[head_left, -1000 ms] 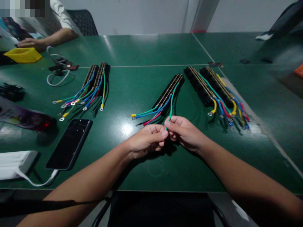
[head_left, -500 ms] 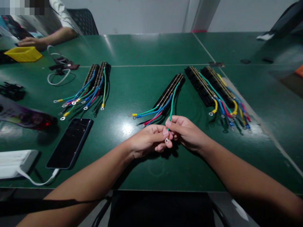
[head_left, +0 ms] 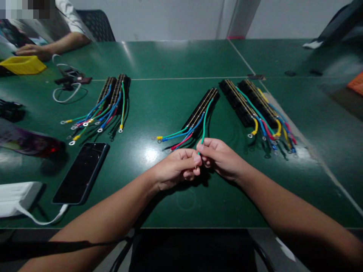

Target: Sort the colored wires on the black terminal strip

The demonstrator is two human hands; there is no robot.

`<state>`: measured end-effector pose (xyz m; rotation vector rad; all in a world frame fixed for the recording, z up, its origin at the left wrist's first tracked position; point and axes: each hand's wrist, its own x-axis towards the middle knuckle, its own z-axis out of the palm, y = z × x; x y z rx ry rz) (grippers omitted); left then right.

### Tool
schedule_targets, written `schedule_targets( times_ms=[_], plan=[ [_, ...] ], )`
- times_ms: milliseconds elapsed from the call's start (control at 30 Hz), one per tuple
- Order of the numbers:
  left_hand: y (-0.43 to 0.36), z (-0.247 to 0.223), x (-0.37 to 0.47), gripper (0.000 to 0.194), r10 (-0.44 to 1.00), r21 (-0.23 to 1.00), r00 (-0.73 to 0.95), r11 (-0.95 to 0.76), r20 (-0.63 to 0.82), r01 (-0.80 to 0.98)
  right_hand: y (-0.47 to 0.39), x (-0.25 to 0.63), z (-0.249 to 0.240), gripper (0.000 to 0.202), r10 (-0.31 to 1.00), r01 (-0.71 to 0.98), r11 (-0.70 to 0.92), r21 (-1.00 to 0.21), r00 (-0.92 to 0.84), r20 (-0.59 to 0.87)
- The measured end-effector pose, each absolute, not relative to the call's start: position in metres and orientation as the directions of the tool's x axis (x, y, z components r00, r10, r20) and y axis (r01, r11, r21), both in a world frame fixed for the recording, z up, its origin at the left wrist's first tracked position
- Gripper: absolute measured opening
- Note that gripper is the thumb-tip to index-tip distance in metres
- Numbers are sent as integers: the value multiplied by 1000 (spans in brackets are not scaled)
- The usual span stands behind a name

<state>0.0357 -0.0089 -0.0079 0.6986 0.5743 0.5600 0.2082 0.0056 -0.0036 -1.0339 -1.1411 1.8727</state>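
A green wire (head_left: 203, 128) runs from a black terminal block with brass strips (head_left: 200, 109) down into my hands. My right hand (head_left: 219, 156) pinches this wire between thumb and fingertips. Just below and to the left, my left hand (head_left: 177, 168) is closed on the wire's end, where the ring terminal is mostly hidden by the fingers. Both hands touch or nearly touch. From the same block, a green wire with a yellow sleeve (head_left: 174, 135), a blue wire and a red wire (head_left: 181, 143) spread left over the table.
Two wired blocks (head_left: 246, 102) lie to the right, and two more (head_left: 115, 94) to the left. A phone (head_left: 81, 173) on a white charging cable, a white box (head_left: 17, 198) and a bottle (head_left: 31, 139) are at the left. Beyond, a person's arm (head_left: 62, 43) rests near a yellow bin (head_left: 24, 65).
The ring terminal at the green wire's end, plainly visible before, is now mostly covered by my left fingers. The whole view has shifted slightly; both hands stay in nearly the same place.
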Motion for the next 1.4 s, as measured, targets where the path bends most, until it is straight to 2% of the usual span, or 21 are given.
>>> schedule_targets(
  times_ms=[533, 900, 1400],
  plan=[
    [-10, -7, 36, 31, 659, 727, 684, 629, -312, -274, 4, 208, -1, 37, 865, -146, -362, -921, -421, -273],
    [-8, -6, 37, 30, 629, 706, 717, 652, -301, -276, 5, 209, -3, 35, 849, -148, -342, -928, -471, -238],
    [-9, -7, 37, 30, 640, 717, 700, 644, -316, -266, 4, 208, -1, 36, 869, -133, -347, -928, -417, -265]
  ],
)
